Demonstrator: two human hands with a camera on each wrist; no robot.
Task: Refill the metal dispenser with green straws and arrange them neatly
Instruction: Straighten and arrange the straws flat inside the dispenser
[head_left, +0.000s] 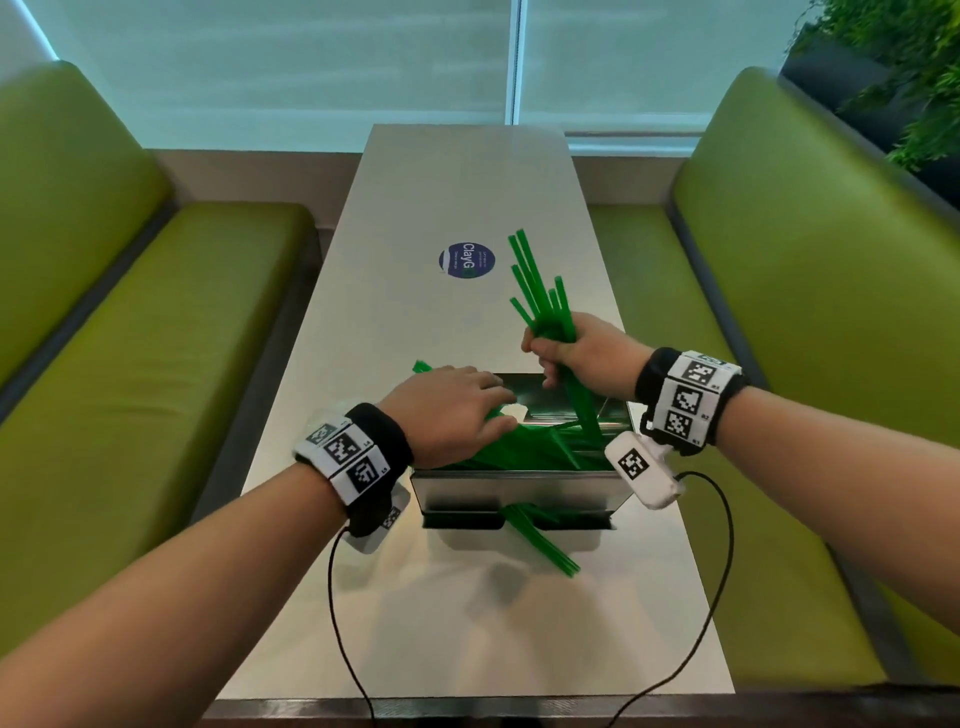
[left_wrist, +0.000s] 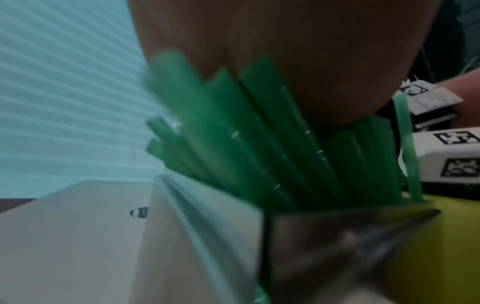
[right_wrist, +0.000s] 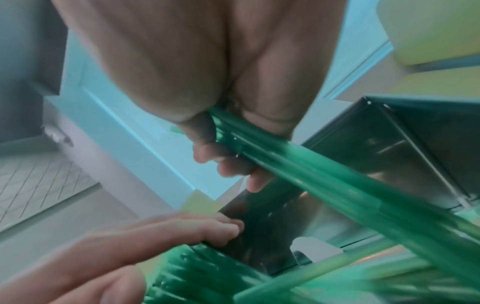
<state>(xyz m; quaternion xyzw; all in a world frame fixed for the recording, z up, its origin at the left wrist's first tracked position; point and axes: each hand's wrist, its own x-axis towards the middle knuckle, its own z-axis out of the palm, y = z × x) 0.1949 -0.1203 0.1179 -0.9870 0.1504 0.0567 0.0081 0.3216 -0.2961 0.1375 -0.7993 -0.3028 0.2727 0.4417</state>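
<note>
An open metal dispenser (head_left: 519, 488) stands on the table, with a pile of green straws (head_left: 524, 449) lying crosswise inside it. My left hand (head_left: 457, 410) lies flat with straight fingers on the left part of that pile (left_wrist: 259, 148). My right hand (head_left: 563, 348) grips a bundle of green straws (head_left: 540, 296) in a fist above the dispenser's far right side; their lower ends reach down into the box (right_wrist: 420, 131). The bundle (right_wrist: 324, 176) runs through my curled right fingers (right_wrist: 223, 162). A few straws (head_left: 540, 540) stick out of the front slot onto the table.
The long pale table (head_left: 467, 182) carries a round blue sticker (head_left: 466, 260) beyond the dispenser. Green bench seats (head_left: 130, 338) flank the table on the left, and another green bench (head_left: 810, 322) on the right. Black cables (head_left: 337, 623) trail from my wristbands over the near table edge.
</note>
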